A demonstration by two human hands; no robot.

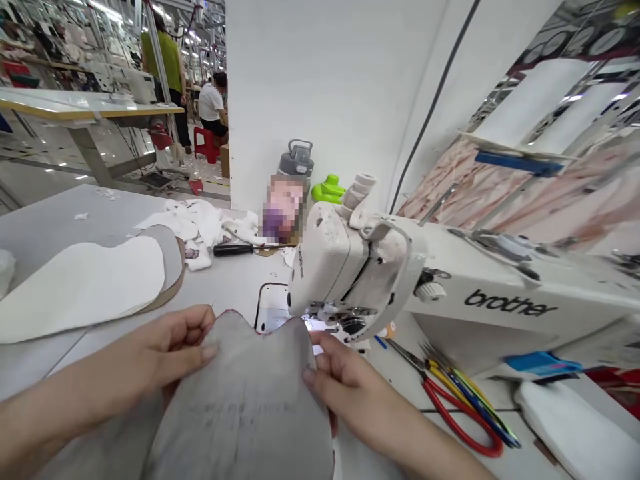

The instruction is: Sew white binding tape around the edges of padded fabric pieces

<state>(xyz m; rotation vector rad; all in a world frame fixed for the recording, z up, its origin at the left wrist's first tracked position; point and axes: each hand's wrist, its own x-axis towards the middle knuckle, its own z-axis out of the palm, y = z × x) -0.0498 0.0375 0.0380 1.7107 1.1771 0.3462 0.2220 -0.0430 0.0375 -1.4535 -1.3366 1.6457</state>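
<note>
A grey pattern template (250, 407) with a wavy top edge and faint handwriting is held up in front of the sewing machine. My left hand (175, 350) pinches its upper left edge between thumb and fingers. On the opposite edge, my right hand (345, 380) grips it the same way, close below the machine head. A thin reddish line runs along the template's top edge. Whether fabric lies behind it is mostly hidden. The white sewing machine (350, 267) reaches in from the right, its needle area lit just beyond the template.
White cut pieces (95, 280) lie stacked at left, with fabric scraps (200, 227) behind. A black-handled screwdriver (234, 250), a grey bottle (296, 160) and a green object (329, 190) stand or lie near the wall. Red-handled scissors (463, 423) rest at right. Two people are in the background.
</note>
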